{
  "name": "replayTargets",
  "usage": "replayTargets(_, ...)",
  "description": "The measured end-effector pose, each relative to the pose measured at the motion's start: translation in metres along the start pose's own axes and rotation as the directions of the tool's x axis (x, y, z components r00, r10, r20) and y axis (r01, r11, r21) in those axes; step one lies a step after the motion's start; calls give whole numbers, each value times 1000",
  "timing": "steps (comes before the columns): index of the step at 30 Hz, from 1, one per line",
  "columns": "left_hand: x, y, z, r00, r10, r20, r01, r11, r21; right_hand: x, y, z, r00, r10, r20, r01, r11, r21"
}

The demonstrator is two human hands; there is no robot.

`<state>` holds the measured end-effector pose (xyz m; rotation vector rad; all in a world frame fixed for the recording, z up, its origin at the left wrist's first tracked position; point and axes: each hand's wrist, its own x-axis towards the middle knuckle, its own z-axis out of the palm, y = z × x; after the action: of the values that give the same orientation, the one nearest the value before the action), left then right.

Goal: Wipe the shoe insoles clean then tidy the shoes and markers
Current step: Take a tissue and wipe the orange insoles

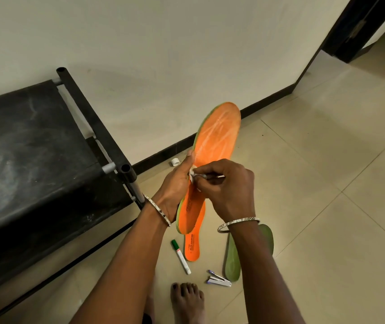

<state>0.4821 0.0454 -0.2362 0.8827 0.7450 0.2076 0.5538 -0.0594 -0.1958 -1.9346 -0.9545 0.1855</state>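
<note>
My left hand (177,183) grips an orange insole (217,136) with a green edge by its middle, holding it up with the toe pointing away. My right hand (228,185) pinches a small white wipe (192,174), together with a thin pale stick, against the insole's face just beside my left thumb. A second orange insole (192,249) lies on the floor under the held one. A green insole (233,263) lies face down to its right, partly hidden by my right forearm. On the tiles by the orange insole lies a white marker with a green cap (181,257).
A black bench (34,148) fills the left side, against the wall. A small stapler (218,279) lies on the tiles near my bare foot (188,300). A white cap (175,162) sits by the dark baseboard. A dark door frame (355,31) stands at the upper right.
</note>
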Motion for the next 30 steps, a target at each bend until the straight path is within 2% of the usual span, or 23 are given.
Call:
replayTargets(5,-4,3,4,996,11,87,-10,1000,-4,6,13,-13,972,35,-233,-49,997,-58)
replayTargets(7,-5,5,4,992,3,125,-1,1000,-12,8,17,-16,959,60,-276,-82,994,-66)
replayTargets(15,0,0,0,1000,-7,26,6,999,37,0,-8,4,991,-23,-134,22,1000,-7)
replayTargets(22,-9,6,4,990,-11,142,5,999,42,7,16,-14,954,50,-295,-78,994,-82)
replayTargets(30,-5,-2,9,1000,-20,-4,20,994,105,-2,-6,5,971,-4,-241,-4,999,-35)
